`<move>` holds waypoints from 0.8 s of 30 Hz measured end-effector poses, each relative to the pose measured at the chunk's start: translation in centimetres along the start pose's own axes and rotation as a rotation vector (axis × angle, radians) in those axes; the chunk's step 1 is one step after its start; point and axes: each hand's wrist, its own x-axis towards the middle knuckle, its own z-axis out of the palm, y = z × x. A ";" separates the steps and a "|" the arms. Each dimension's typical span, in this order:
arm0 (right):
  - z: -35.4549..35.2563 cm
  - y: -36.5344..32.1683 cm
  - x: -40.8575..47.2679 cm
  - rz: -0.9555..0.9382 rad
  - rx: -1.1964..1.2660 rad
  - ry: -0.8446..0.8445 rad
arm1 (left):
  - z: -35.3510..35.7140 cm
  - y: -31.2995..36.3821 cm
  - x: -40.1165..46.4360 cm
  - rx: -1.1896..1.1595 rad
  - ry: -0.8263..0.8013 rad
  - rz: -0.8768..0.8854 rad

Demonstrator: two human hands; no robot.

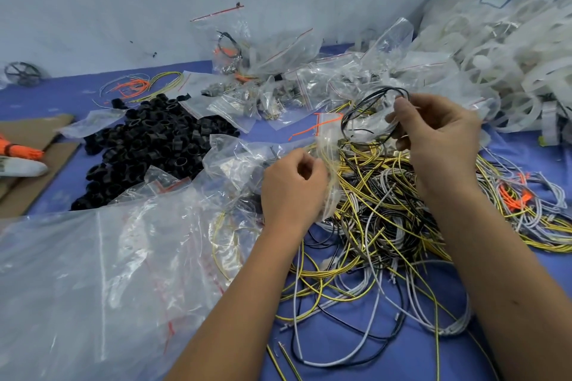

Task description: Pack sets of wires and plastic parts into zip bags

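Head: wire pile (387, 204) under hands, black rings (148, 145) left, bags (278, 83) behind

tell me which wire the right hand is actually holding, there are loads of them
The looped black wire, pinched by the right hand and raised above the table. The yellow-striped and grey wires lie loose in the pile below.

1. A single head-worn wide-angle camera looks forward and down over a blue worktop (356, 346), close above it.
2. Both forearms enter from the bottom edge, the left hand (292, 185) and right hand (439, 136) near mid-frame.
3. The view faces a pale wall (123, 3) along the worktop's far edge; straight lines bow toward the frame's sides.
4. No second view shares the scene.
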 end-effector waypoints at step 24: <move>0.6 0.5 -1.0 -0.043 -0.331 -0.400 | -0.6 0.1 0.3 -0.583 -0.054 -0.060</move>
